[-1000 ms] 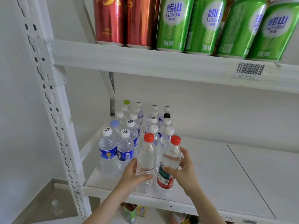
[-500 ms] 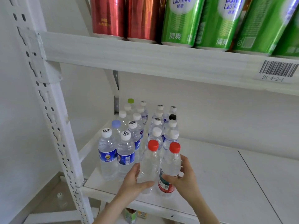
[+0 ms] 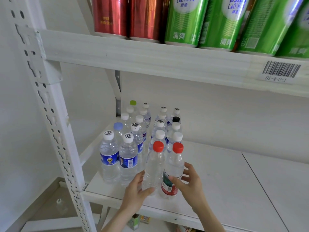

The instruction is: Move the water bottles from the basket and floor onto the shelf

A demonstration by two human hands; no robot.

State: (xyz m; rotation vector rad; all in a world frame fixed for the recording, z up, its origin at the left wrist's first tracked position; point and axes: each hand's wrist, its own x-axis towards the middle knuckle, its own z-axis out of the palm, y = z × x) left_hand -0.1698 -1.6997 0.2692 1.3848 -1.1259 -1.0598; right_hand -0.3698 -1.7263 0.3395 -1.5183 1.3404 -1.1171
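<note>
**Rack, white steel.** One perforated upright (image 3: 55, 131) at near left; two shelf levels in view.

**Upper shelf** (image 3: 150, 54). Six cans along the front edge, tops cropped: two red cans (image 3: 127, 15) at left, four green cans (image 3: 224, 22) at right, packed side by side. One barcode label (image 3: 280, 71) on the lip, right.

**Middle shelf** (image 3: 234, 190). Two boards meeting at one seam (image 3: 257, 180). The left third is stocked. Everything right of the bottles is bare board, out to the near edge and back to the wall.

**Stocked water bottles** (image 3: 127, 158). About eighteen, upright, in two double files running from near to far. The far ones overlap, so the count is approximate. Caps are mostly white, with one blue, one green and one black.

**Red-capped bottles, two.** They stand upright on the middle shelf near its front edge, side by side and touching, just in front of the right-hand file. The unlabelled bottle (image 3: 153, 169) is on the left, the red-labelled bottle (image 3: 173, 171) on the right.

**Hands, two.** The left hand (image 3: 135, 191) wraps the unlabelled bottle low down, thumb across its front and fingers curled behind. The right hand (image 3: 190, 183) holds the red-labelled bottle, thumb on the label and fingers fanned apart around its right side.

**Floor bottle** (image 3: 58, 205). One, clear and dim, at lower left beyond the upright.
</note>
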